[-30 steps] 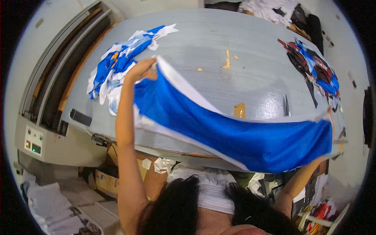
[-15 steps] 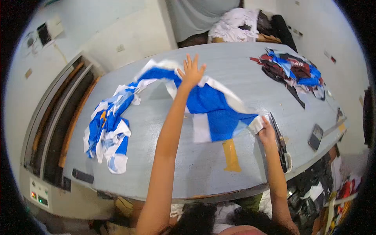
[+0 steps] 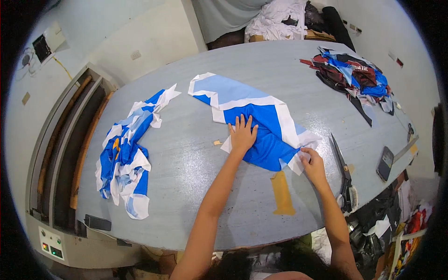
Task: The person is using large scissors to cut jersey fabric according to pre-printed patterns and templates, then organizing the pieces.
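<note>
A blue, light blue and white piece of fabric point(image 3: 263, 126) lies partly folded across the middle of the table. My left hand point(image 3: 242, 135) rests flat on its blue part with the fingers spread. At the fabric's near right corner, my right hand point(image 3: 313, 165) pinches the white edge between thumb and fingers. Black-handled scissors point(image 3: 344, 175) lie just right of my right hand, blades pointing away. To the left is a crumpled heap of blue and white fabric pieces point(image 3: 128, 158), apart from the piece under my hands.
The grey table point(image 3: 186, 196) bears a strip of yellow tape point(image 3: 282, 196) near its front. A phone point(image 3: 385, 163) and a metal ruler point(image 3: 405, 151) lie at the right edge. Dark red, black and blue scraps point(image 3: 357, 77) are piled at far right. A small black box point(image 3: 98, 222) sits front left.
The fabric piece, raised and moving before, now lies on the table, separate from the left heap. My left hand has come down and nearer onto it; my right hand keeps its corner.
</note>
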Demonstrator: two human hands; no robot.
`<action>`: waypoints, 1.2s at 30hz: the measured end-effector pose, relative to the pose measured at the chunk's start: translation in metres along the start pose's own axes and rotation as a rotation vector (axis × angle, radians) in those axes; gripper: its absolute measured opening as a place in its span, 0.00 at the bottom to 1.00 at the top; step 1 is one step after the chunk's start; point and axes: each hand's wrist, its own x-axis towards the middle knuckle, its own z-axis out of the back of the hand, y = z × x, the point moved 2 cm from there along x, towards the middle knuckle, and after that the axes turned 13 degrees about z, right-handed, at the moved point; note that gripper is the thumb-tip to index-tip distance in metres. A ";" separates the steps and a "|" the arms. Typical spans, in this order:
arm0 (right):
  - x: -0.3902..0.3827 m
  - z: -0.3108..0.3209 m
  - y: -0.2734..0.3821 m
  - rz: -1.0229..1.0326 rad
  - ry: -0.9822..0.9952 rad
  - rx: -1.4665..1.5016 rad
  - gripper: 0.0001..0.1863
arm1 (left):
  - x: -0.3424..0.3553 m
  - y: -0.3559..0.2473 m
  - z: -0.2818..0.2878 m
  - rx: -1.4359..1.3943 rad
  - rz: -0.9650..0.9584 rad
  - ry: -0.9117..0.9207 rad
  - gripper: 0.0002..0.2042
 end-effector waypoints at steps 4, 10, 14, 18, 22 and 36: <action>-0.004 0.013 0.013 0.227 -0.152 -0.371 0.27 | 0.006 -0.023 0.024 -0.226 -0.076 -0.256 0.23; 0.024 -0.023 0.033 0.427 -0.088 -0.613 0.34 | -0.024 -0.075 0.057 -0.700 -0.454 -0.025 0.22; 0.055 -0.068 0.024 0.590 -0.111 -0.830 0.32 | -0.058 -0.109 0.025 -1.280 -0.269 0.070 0.26; 0.059 -0.081 0.029 0.549 -0.157 -0.789 0.32 | -0.053 -0.090 0.017 -0.968 -0.177 -0.038 0.44; 0.053 -0.078 0.029 0.551 -0.138 -0.649 0.32 | -0.052 -0.088 0.020 -1.509 0.094 0.525 0.26; 0.055 -0.075 0.035 0.776 -0.054 -0.684 0.29 | -0.039 -0.081 0.009 -1.652 0.423 0.470 0.07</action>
